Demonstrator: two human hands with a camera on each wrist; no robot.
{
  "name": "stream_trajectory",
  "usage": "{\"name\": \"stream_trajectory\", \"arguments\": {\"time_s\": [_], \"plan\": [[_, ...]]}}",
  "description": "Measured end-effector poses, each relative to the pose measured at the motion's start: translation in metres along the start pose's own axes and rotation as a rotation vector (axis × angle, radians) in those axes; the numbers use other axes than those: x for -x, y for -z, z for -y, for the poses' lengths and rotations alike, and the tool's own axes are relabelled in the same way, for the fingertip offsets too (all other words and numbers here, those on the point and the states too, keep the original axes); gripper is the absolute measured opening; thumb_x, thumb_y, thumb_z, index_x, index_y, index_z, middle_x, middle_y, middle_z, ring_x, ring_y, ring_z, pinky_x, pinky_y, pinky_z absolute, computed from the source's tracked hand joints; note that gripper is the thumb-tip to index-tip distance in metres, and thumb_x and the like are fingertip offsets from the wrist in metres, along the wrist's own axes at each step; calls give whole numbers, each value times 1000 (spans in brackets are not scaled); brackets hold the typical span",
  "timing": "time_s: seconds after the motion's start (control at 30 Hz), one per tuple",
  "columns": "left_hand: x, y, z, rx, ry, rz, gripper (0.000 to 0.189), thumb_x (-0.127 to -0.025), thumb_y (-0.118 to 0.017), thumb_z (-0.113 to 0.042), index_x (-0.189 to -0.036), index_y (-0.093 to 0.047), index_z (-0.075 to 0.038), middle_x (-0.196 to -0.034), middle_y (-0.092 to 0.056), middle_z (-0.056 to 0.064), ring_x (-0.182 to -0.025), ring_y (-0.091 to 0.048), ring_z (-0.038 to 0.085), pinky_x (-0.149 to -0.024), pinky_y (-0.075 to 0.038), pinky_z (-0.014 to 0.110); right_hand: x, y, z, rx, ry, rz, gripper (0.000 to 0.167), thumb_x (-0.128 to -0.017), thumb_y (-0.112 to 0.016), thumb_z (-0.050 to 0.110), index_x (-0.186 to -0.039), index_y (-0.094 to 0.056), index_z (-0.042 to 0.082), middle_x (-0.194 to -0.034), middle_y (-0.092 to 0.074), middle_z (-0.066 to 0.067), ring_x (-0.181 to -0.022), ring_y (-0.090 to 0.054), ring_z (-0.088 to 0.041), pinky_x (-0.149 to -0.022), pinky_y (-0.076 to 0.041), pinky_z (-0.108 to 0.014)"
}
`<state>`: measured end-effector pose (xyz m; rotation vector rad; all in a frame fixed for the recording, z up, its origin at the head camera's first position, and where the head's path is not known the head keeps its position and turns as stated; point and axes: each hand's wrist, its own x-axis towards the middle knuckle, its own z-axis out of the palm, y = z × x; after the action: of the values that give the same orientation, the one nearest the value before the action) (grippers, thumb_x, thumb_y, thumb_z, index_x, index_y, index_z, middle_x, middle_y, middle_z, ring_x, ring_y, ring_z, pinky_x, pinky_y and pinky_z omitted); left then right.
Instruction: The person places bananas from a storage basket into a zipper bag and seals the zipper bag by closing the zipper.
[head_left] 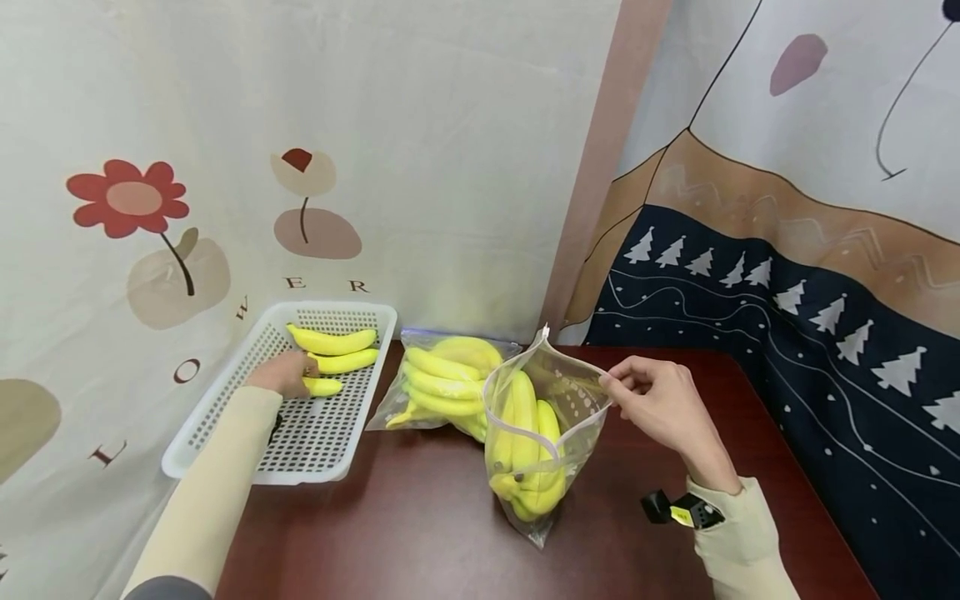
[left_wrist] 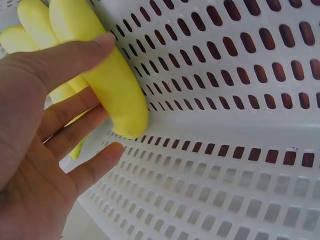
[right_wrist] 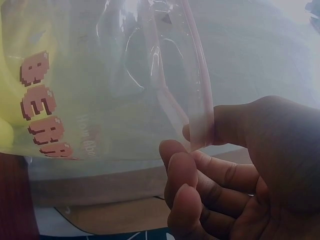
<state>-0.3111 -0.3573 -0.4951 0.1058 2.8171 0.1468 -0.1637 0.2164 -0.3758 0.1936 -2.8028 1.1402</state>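
Observation:
My left hand (head_left: 283, 374) reaches into the white perforated basket (head_left: 187, 454) on the left. In the left wrist view its thumb lies across a yellow banana (left_wrist: 117, 95), with fingers behind it, gripping it near the basket wall. Two more bananas, an upper one (head_left: 333, 342) and a lower one (head_left: 347, 362), lie beyond that hand. My right hand (head_left: 663, 404) pinches the rim of a clear zip bag (head_left: 581, 392) between thumb and forefinger. The bag's mouth gapes, and several bananas (head_left: 528, 433) stand inside it. Pink lettering (right_wrist: 45, 107) shows on its side in the right wrist view.
Behind the open bag, a second clear bag (head_left: 386, 404) lies on the table with several bananas (head_left: 446, 383) inside. The dark red tabletop (head_left: 420, 517) meets a printed curtain (head_left: 465, 167) at the back and a dark patterned cloth (head_left: 817, 392) on the right.

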Motion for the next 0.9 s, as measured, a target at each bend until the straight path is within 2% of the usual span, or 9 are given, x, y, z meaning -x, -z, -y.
{"name": "stream_trajectory", "arguments": {"time_s": [0.13, 0.37, 0.53, 0.77, 0.9], "plan": [[0, 2, -4, 4, -28, 3, 38, -83, -83, -15, -116, -71, -1, -104, -69, 15, -88, -60, 26, -81, -53, 48, -1, 1, 0, -1, 5, -1, 17, -97, -70, 26, -100, -75, 10, -76, -71, -4, -59, -65, -17, -55, -56, -28], [3, 7, -8, 9, -80, -35, 49, -87, -80, -23, -127, -66, 1, -119, -68, 23, -100, -64, 32, -90, -54, 56, -3, 1, 2, -6, 8, -2, 16, -97, -70, 26, -100, -75, 10, -76, -71, -4, -59, -65, -17, -55, -56, -29], [7, 11, -11, 43, -100, -61, 51, -89, -78, -27, -128, -65, 1, -119, -68, 24, -98, -65, 32, -87, -55, 56, -3, 1, 2, -6, -2, 2, 17, -97, -70, 26, -100, -75, 10, -76, -71, -4, -60, -65, -18, -55, -56, -29], [18, 19, -18, 139, -158, -122, 50, -92, -73, -31, -127, -64, 3, -109, -72, 23, -92, -68, 33, -78, -58, 52, -2, 1, 3, -15, 1, 5, 18, -97, -70, 27, -100, -75, 10, -76, -71, -4, -61, -65, -19, -55, -56, -28], [22, 22, -21, 195, -185, -170, 49, -95, -70, -33, -129, -63, 2, -112, -72, 26, -97, -70, 37, -80, -59, 53, -1, 1, 3, -17, 4, 6, 18, -97, -71, 27, -100, -75, 9, -76, -71, -4, -60, -64, -17, -55, -55, -28]]}}
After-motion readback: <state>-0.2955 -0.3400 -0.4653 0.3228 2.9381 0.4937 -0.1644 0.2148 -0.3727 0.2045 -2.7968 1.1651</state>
